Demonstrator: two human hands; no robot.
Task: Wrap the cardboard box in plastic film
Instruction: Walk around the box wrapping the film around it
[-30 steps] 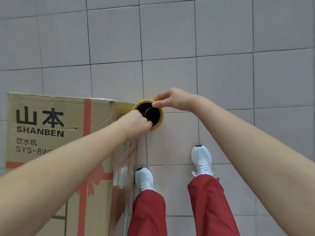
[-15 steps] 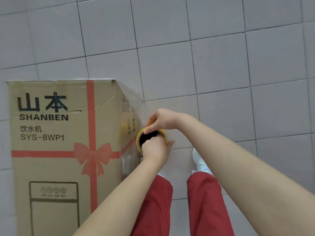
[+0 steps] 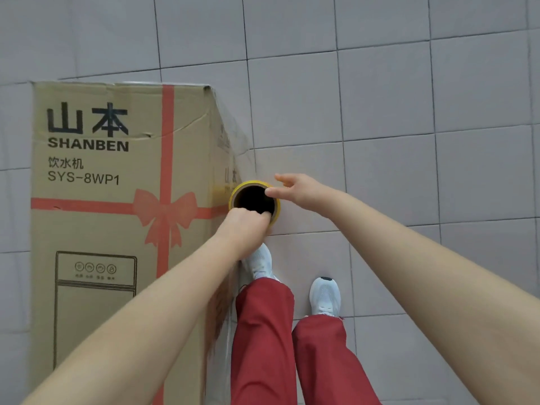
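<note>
We're mid-wrap here, standing right at the side of the cardboard box (image 3: 117,217), which sits upright on the tiled floor (image 3: 380,112). The roll of film (image 3: 253,200) is held upright beside that side face, its yellow-rimmed core looking up at us. Our left hand (image 3: 248,222) is closed on the near rim, fingers hooked down into the core. Our right hand (image 3: 295,190) rests loosely on the far rim, thumb on the edge, the other fingers spread and not gripping. A clear sheet of film (image 3: 233,135) seems to stretch from the roll to the box's far corner, already lying over this side. Next, we'd say, we carry the roll around the corner, keeping the film taut so it lies flat without wrinkling.
</note>
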